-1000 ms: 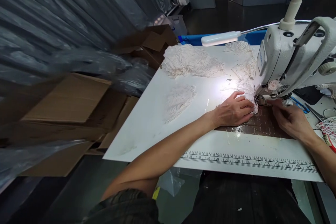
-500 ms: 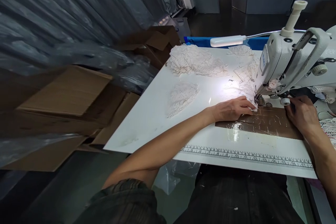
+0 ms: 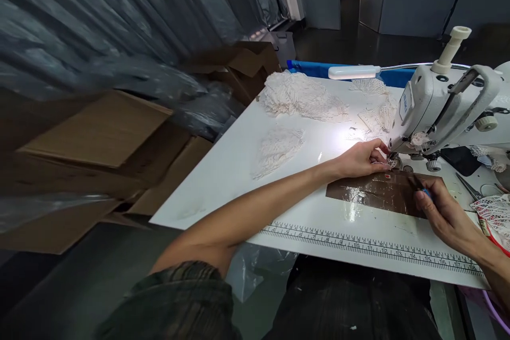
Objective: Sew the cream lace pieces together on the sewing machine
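Note:
At the needle of the white sewing machine [image 3: 424,93], my left hand [image 3: 362,159] is closed, its fingers pinching the edge of a small white lace piece [image 3: 392,162]. My right hand [image 3: 448,217] grips thread snips [image 3: 418,185] with dark blades and a bit of blue at the handle. Their blades point toward the lace, a short way to its right. Beneath both hands lies a shiny brown sheet [image 3: 370,195] with loose thread bits on it. The lace's far end is hidden by the machine head and my fingers.
A lace heap [image 3: 297,95] and a flat lace piece [image 3: 279,151] lie on the white table [image 3: 223,186]. Scissors [image 3: 469,187] rest right of my right hand, beside more lace [image 3: 496,210]. Cardboard boxes [image 3: 99,127] stand left. A lamp [image 3: 354,72] reaches over the back.
My right hand has come away from beside the machine toward me and now holds thread snips. My left hand has lifted from lying flat to pinching the lace. The view has shifted slightly.

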Available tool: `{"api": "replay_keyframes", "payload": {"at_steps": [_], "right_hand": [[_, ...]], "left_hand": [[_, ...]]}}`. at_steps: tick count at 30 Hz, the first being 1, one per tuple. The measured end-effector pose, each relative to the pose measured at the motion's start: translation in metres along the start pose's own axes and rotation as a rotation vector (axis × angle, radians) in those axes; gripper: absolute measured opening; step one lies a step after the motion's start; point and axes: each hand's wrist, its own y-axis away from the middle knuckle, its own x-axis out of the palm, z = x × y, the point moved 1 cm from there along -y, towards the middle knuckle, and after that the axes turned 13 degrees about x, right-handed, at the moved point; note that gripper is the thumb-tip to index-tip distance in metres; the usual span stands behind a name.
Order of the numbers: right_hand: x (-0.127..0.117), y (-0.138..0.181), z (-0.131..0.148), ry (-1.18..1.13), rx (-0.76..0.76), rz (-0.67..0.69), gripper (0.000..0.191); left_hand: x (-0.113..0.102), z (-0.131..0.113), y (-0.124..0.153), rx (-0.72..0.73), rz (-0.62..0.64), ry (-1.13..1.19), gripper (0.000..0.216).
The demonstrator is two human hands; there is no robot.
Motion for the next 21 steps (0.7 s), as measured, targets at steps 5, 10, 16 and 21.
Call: {"api": "replay_keyframes", "payload": {"at_steps": [5,10,16,21], "right_hand": [[0.008,-0.011,0.004,0.112,-0.045,0.02,0.037],[0.016,-0.039,0.002,0.537,-0.021,-0.192,0.055],[0.029,-0.056,0.002,0.781,-0.05,-0.311,0.065],[0.032,-0.063,0.006,0.766,-0.116,-0.281,0.06]], "left_hand": [[-0.005,0.009,0.001,-0.032,0.014,0.171,0.031],[-0.008,0.009,0.0,-0.093,0.033,0.211,0.034],[-0.008,0.016,0.0,-0.031,0.045,0.198,0.039],[-0.008,0.02,0.001,-0.049,0.002,0.208,0.046]]}}
